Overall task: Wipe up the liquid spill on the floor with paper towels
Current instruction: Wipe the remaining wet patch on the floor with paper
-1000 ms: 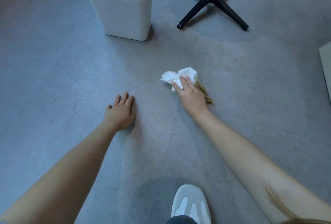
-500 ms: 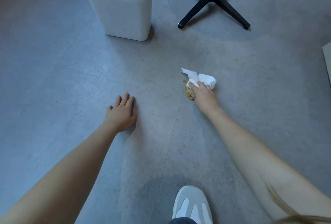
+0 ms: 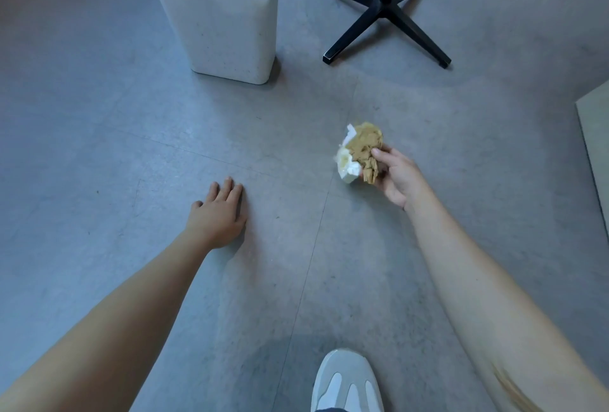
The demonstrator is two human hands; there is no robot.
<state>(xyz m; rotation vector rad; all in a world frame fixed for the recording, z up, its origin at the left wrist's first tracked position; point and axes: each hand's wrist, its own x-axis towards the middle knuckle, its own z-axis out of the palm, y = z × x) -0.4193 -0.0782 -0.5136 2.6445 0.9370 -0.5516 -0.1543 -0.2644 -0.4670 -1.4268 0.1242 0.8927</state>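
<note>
brown-soaked, crumpled paper towel (image 3: 359,151) pinched by curled fingers of right hand (image 3: 397,177), white folds beyond fingertips — left hand (image 3: 217,213) flat, fingers straight, on grey floor (image 3: 99,114).

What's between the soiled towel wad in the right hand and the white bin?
Nothing visible. Bare floor lies between the paper towel wad, held in the right hand, and the white bin; the black stand base sits right of that line.
</note>
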